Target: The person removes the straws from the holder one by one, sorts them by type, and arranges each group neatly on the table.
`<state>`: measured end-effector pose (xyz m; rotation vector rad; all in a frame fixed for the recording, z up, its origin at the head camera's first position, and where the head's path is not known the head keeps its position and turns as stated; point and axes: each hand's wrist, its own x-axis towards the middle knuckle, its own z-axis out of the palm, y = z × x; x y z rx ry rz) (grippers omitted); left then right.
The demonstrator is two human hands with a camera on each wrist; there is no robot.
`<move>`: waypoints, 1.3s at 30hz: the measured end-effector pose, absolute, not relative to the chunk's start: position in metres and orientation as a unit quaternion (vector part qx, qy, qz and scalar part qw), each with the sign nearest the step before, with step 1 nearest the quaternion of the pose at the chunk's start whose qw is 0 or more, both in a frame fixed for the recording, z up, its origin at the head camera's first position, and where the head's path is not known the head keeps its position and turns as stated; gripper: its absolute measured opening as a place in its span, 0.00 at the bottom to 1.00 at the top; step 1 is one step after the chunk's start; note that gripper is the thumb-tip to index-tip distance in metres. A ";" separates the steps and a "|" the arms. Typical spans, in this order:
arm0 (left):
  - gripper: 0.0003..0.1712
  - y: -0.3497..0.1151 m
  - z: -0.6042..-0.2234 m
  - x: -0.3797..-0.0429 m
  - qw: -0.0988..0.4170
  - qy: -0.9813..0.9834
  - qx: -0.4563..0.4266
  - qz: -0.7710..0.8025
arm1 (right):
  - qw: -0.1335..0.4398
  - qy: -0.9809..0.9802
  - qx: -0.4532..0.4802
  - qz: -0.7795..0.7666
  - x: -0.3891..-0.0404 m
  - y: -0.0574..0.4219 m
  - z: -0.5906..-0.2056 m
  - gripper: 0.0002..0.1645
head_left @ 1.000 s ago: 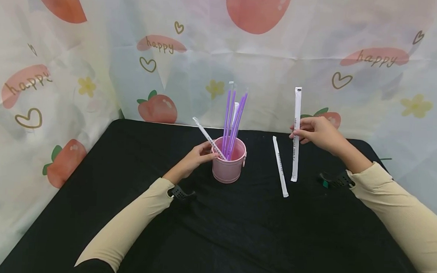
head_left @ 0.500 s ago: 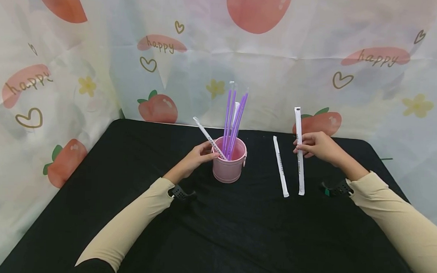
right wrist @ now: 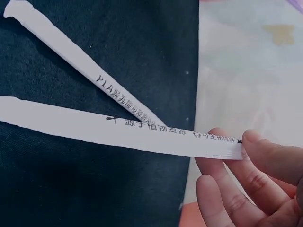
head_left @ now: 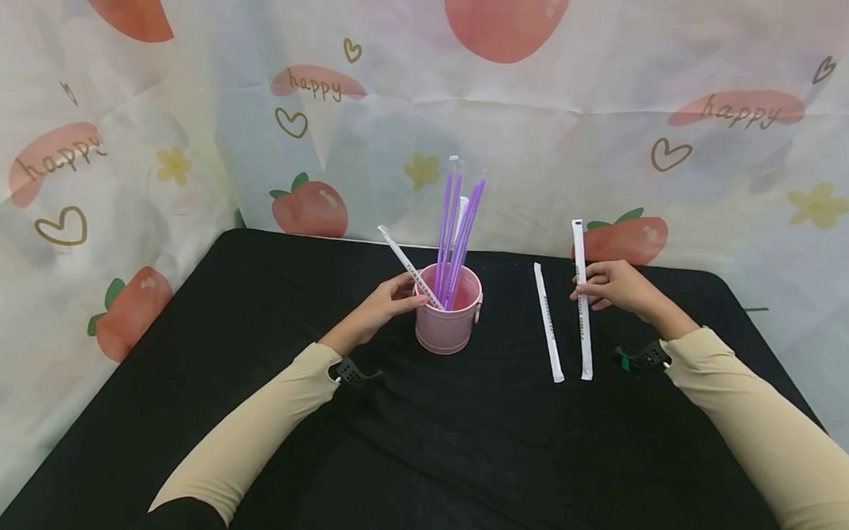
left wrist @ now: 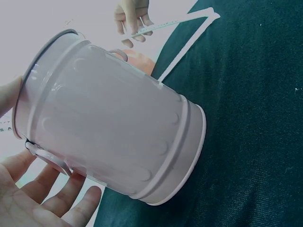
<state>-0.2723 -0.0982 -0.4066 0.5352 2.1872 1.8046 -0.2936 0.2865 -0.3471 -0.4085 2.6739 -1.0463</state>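
Note:
On the black cloth stands a small pink metal bucket point(head_left: 444, 332), seen large in the left wrist view. Several purple straws point(head_left: 467, 235) in clear wrappers stand in it, along with a paper-wrapped straw leaning left point(head_left: 399, 252). My left hand point(head_left: 381, 309) holds the bucket at its left rim, thumb and fingers around it. My right hand point(head_left: 619, 286) pinches another white paper-wrapped straw point(right wrist: 94, 126) between thumb and fingers near its upper end. The lower end is near the cloth; contact is unclear. A second wrapped straw point(head_left: 549, 327) lies just left of it.
The black-covered table point(head_left: 458, 451) spans the space below and between the arms. Behind and left hangs a pale printed curtain point(head_left: 374, 134) with fruit and lettering. Dark straps point(head_left: 641, 356) sit at both wrists.
The right hand has lowered with its straw and shifted slightly right, mostly in the first half second. The left hand and bucket have stayed put.

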 end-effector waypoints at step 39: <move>0.28 -0.098 -0.403 -0.272 0.139 0.751 0.164 0.625 | 0.168 0.896 -0.047 -0.409 -0.326 0.293 -0.405 0.21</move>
